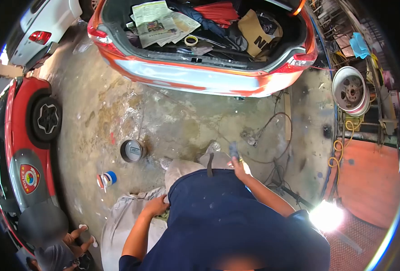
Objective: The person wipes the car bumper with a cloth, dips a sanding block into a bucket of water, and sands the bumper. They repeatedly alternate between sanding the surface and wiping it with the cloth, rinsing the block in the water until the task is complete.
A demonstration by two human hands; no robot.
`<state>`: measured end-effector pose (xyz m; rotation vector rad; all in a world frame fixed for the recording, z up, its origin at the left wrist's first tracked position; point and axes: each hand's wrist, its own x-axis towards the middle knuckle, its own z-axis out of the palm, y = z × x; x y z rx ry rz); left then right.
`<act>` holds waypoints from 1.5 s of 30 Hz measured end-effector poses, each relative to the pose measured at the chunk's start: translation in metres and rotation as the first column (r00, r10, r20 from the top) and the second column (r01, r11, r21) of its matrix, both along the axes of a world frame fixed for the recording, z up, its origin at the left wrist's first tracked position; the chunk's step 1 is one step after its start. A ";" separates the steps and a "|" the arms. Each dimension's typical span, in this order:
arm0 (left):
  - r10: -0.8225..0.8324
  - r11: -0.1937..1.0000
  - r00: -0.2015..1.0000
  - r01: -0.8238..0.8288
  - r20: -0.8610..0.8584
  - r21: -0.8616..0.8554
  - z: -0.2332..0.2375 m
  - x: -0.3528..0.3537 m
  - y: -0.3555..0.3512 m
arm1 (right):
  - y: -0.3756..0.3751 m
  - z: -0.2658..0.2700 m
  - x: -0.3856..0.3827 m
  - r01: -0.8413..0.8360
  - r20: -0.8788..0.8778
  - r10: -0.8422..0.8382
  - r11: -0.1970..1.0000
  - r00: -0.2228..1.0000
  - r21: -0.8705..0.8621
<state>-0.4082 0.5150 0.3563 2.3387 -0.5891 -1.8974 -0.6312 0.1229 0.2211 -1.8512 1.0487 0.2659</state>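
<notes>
My left hand (157, 205) is at my left side, its fingers curled and partly hidden against the grey cloth (132, 217) and something greenish beside my dark blue shirt. My right hand (240, 169) is wrapped round a small grey-blue object (234, 150), which points forward over the floor on my right. Ahead of me stands a red and white car (191, 74) with its boot open. A round metal container (132, 150) sits on the floor in front and to the left, near a blue and white tub (107, 179) lying on its side.
At left are a red and grey car (28, 158) and a white vehicle (51, 22); a person (55, 253) is below them. Wheel rims (350, 90), a yellow hose (336, 153) and a bright lamp (326, 216) are at right. A dark hose (290, 135) loops across the floor.
</notes>
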 end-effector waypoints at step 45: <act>0.856 0.322 0.400 0.081 0.327 -0.943 -0.384 0.208 -0.119 | 0.420 -0.563 0.523 -0.864 0.230 0.833 0.492 0.503 0.107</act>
